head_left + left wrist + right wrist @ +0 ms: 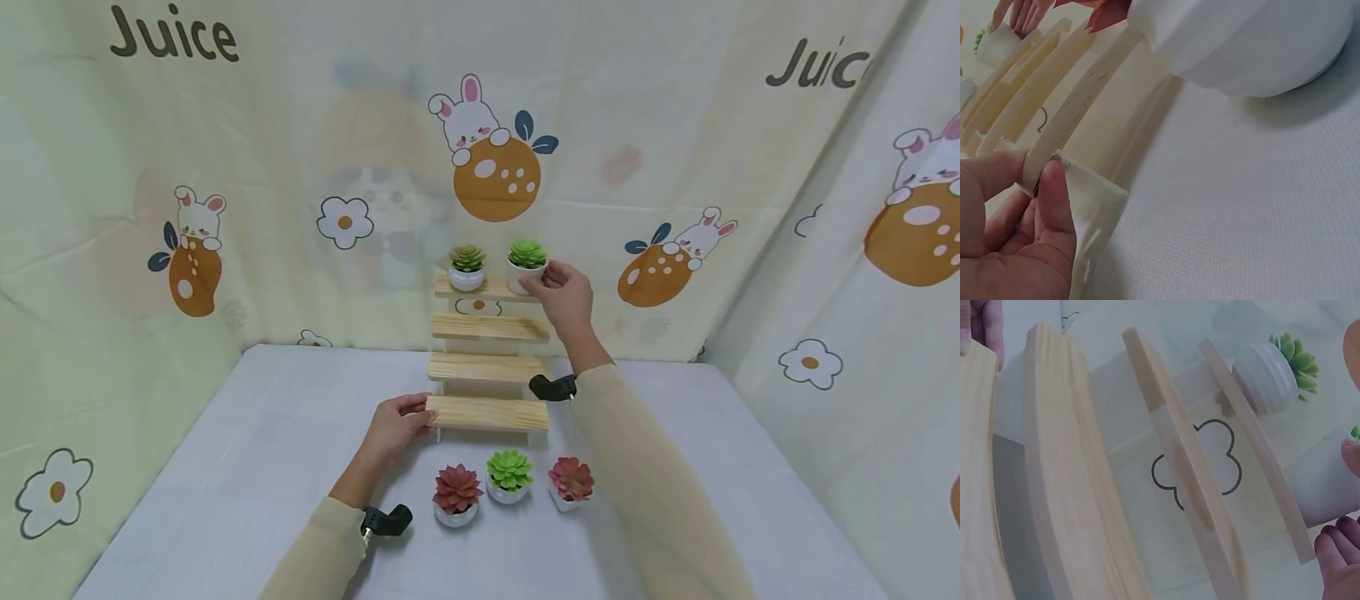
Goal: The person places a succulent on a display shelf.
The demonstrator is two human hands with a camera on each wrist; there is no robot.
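Observation:
A tiered wooden shelf stand (487,367) rises at the middle of the table. My right hand (567,296) grips a white pot with a bright green succulent (527,254) at the right end of the top tier; in the right wrist view the white pot (1329,481) touches that board. Beside it on the same tier stands a potted darker green succulent (467,267). Down at the lowest tier, my left hand (396,427) pinches the left end of the board (1079,106) between thumb and fingers.
In front of the stand, on the white-covered table (300,433), sit a dark red succulent (457,492), a light green succulent (510,475) and a pinkish-red succulent (572,482), each in a white pot. A printed curtain (375,125) hangs close behind.

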